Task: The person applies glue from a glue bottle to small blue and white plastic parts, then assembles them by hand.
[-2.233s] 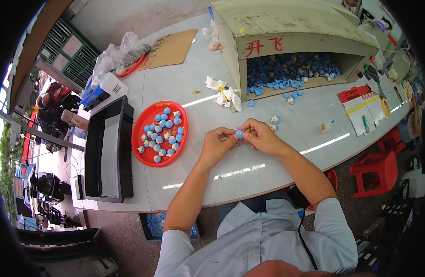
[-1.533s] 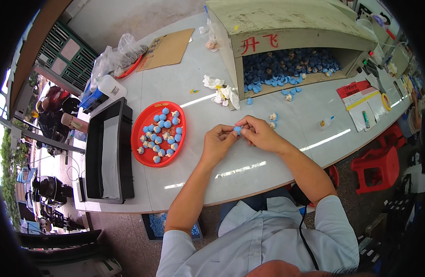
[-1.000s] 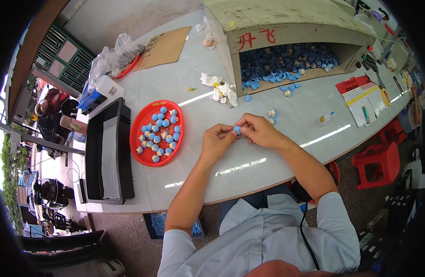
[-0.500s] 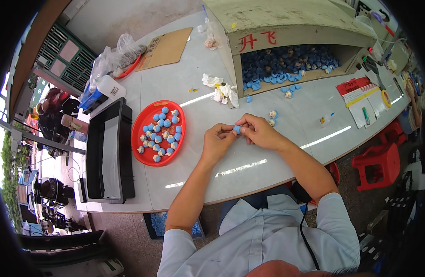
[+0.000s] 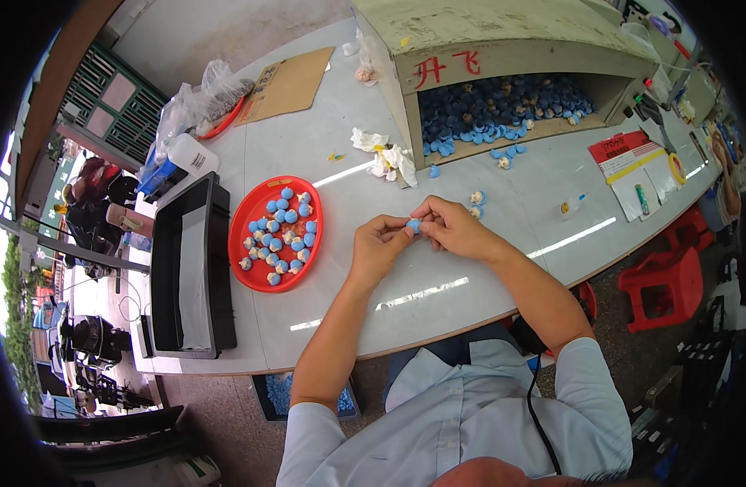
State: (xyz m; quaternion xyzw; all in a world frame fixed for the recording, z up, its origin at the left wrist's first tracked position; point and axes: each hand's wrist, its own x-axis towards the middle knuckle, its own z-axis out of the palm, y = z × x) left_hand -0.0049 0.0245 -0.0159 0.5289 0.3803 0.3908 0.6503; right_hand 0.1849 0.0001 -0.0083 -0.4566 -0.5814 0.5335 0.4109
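Note:
Between my two hands, over the middle of the grey table, is a small blue rounded piece (image 5: 413, 226). The fingertips of my left hand (image 5: 381, 246) pinch it from the left. From the right, my right hand (image 5: 451, 229) grips it with thumb and fingers, hiding much of it. Two small cream-and-blue figure pieces (image 5: 477, 204) lie just beyond my right hand. To the left, a round red tray (image 5: 247, 274) holds several blue-and-cream pieces of the same sort.
A black bin (image 5: 223, 268) stands left of the tray. At the back, a wooden box (image 5: 405, 101) is heaped with blue pieces. Crumpled tissue (image 5: 395, 165), flat cardboard (image 5: 288, 85), a small bottle (image 5: 569, 209) and a red-and-yellow packet (image 5: 632, 166) lie around the tabletop. Red stools (image 5: 663, 286) stand at right.
Both hands stay together on the blue piece, with only slight finger movement. The whole view has shifted a little; the table's other objects keep their places.

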